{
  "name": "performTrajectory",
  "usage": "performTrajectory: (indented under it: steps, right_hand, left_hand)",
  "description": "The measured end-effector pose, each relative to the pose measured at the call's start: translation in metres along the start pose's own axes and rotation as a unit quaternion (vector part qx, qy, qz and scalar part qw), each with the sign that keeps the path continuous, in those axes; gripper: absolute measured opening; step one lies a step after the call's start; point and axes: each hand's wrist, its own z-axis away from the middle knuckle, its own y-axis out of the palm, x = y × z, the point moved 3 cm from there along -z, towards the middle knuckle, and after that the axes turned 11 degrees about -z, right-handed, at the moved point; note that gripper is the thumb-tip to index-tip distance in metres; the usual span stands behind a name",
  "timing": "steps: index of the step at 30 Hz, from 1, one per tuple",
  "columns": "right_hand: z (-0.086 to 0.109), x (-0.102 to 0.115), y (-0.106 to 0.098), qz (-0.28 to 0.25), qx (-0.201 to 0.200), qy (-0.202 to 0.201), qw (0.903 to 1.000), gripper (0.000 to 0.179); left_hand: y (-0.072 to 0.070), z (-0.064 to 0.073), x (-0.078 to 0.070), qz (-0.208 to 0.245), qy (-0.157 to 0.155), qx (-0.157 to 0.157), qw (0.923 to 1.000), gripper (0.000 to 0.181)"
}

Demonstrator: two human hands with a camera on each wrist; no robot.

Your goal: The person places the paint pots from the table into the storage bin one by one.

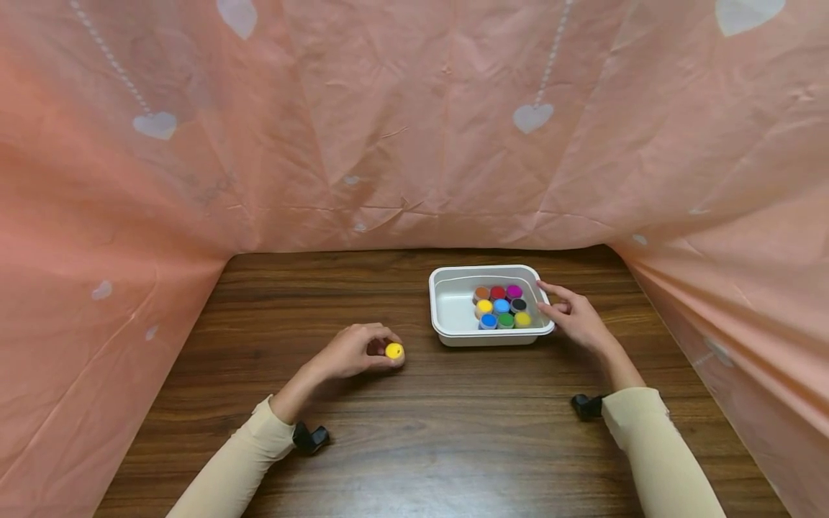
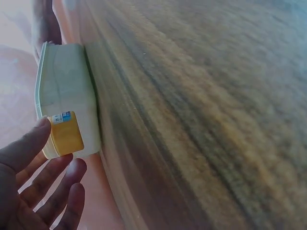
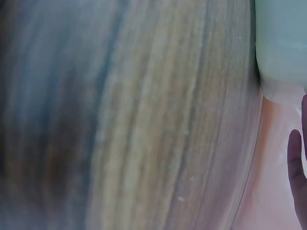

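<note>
In the head view my left hand (image 1: pixel 359 350) pinches a small yellow paint pot (image 1: pixel 394 351) between thumb and fingers, left of the white plastic tray (image 1: pixel 437 306). Seen from the left wrist, the pot (image 2: pixel 67 134) bears a small printed sticker, and its yellow side faces the camera. My right hand (image 1: pixel 576 314) holds the tray's right rim, its thumb lapping over the edge. Several paint pots (image 1: pixel 501 306) in mixed colours stand grouped in the tray's right part. The right wrist view catches only some fingers (image 3: pixel 295 158) beside the pale tray wall (image 3: pixel 283 52).
Dark wood-grain table (image 1: pixel 414 432) lies under everything. A pink curtain (image 1: pixel 388 144) with white hearts closes off the back and both sides. Black wrist devices (image 1: pixel 311 437) sit at both sleeve cuffs. The tray stands near the table's back edge.
</note>
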Motion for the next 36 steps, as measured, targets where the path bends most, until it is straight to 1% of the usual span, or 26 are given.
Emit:
performTrajectory:
  steps: [7, 12, 15, 20, 24, 27, 32, 36]
  right_hand:
    - [0.001, 0.001, 0.0, 0.0, 0.0, 0.005, 1.0, 0.061]
    - [0.001, 0.001, 0.002, 0.013, -0.004, -0.003, 0.9999, 0.06]
    - [0.001, 0.001, 0.002, 0.016, -0.007, -0.008, 0.9998, 0.059]
    - [0.001, 0.001, 0.002, 0.018, -0.012, -0.01, 0.9997, 0.059]
    - [0.001, 0.001, 0.0, 0.017, -0.008, -0.004, 0.9998, 0.06]
    - [0.001, 0.0, 0.0, 0.015, -0.007, -0.003, 0.9999, 0.06]
    - [0.0, -0.001, 0.0, 0.019, -0.009, -0.004, 0.9998, 0.059]
    - [0.0, 0.0, 0.001, 0.022, -0.011, -0.007, 0.9997, 0.059]
  left_hand:
    - [-0.007, -0.004, -0.003, 0.008, -0.009, -0.006, 0.9999, 0.031]
    - [-0.013, -0.009, -0.005, 0.017, 0.0, -0.021, 0.9996, 0.031]
    - [-0.018, -0.015, -0.007, 0.01, 0.005, -0.031, 0.9995, 0.031]
    - [-0.026, -0.031, -0.013, 0.007, 0.009, -0.037, 0.9993, 0.031]
    - [-0.034, -0.047, -0.019, 0.012, 0.009, -0.043, 0.999, 0.031]
    - [-0.038, -0.059, -0.023, 0.011, 0.014, -0.055, 0.9984, 0.03]
    - [-0.04, -0.081, -0.028, 0.015, 0.016, -0.072, 0.9972, 0.03]
    - [-0.038, -0.096, -0.032, 0.003, 0.011, -0.08, 0.9967, 0.029]
